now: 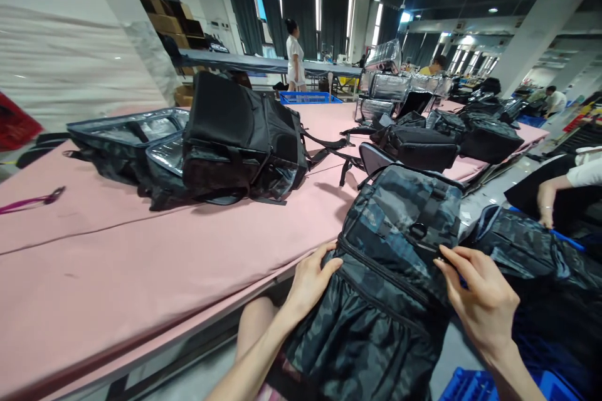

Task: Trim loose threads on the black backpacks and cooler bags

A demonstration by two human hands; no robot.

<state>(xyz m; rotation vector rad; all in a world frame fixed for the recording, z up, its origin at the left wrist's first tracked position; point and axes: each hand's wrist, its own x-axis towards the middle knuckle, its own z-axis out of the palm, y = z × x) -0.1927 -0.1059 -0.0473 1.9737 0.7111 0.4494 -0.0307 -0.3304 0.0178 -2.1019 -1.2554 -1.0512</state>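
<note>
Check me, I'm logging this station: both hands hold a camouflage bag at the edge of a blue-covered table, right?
Not quite: the table cover is pink, not blue, as the head view shows. The left hand and right hand do hold the camouflage bag at its edge.

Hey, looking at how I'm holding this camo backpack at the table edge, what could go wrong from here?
1. The camouflage backpack sits mostly off the pink table, on your lap, so it might slide down if a hand lets go.
2. Your right hand pinches near the zipper, so fabric or a fingertip could catch.
3. Loose straps from the black backpack trail nearby and might snag.
</note>
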